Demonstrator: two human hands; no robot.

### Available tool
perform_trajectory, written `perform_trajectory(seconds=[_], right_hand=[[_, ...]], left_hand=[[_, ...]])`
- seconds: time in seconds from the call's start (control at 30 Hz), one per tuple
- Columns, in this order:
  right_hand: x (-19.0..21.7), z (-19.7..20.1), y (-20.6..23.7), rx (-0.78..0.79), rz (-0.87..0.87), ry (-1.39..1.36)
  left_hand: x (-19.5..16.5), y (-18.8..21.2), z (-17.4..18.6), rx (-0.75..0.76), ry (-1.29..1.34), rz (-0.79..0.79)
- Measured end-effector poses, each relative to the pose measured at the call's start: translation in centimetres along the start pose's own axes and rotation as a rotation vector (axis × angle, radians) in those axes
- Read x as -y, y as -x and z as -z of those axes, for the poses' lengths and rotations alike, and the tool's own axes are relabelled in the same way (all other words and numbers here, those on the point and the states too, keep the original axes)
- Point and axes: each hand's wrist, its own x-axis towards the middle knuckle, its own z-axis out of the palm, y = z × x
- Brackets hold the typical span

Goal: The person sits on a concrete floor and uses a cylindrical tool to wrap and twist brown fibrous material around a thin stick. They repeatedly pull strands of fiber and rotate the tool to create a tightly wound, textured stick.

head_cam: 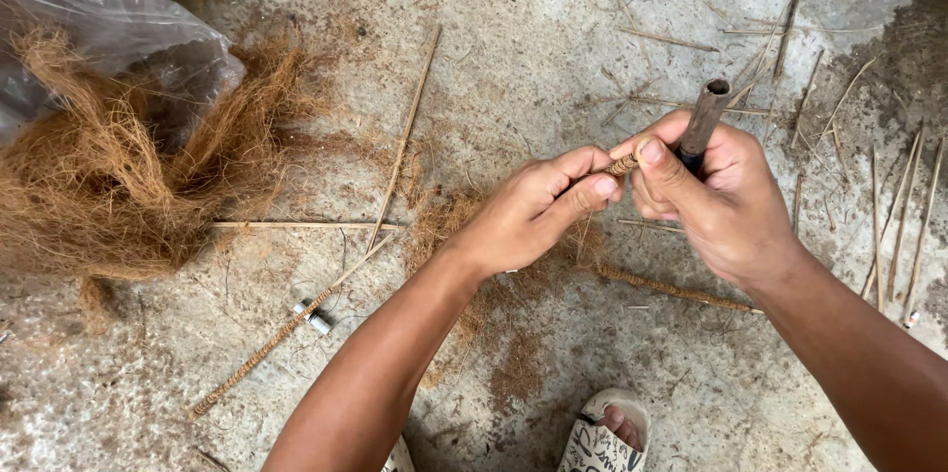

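Flanking the hands: fibre heap (109,176); loose sticks (894,225); plastic bag (99,8)

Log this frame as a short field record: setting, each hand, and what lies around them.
setting: rough concrete floor, seen from above
left hand: pinches the end of a thin fibre-wrapped stick
right hand: grips a dark tube, thumb on the stick
left of hands: heap of brown coir fibre, partly in a clear plastic bag
on floor: bare thin sticks, wrapped sticks
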Motion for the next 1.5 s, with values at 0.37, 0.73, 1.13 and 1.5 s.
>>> perform_trajectory(seconds=[0.37, 0.73, 1.13, 1.5], right_hand=[[-0.2, -0.2, 0.2, -0.025, -0.029, -0.012], [0.2, -1.0, -0.5, -0.035, -0.041, -0.127], [-4.6, -2.2, 2.6, -0.265, -0.22, 0.253], [6.2, -3.8, 1.9, 0.743, -0.415, 1.756]], left_hand=[[-0.4, 0.2, -1.0, -0.181, -0.215, -0.091], [-0.6, 0.6, -0.8, -0.167, -0.267, -0.148], [1.7, -0.4, -0.5, -0.267, -0.336, -0.2], [5.8, 0.0, -7.0, -0.025, -0.536, -0.272]])
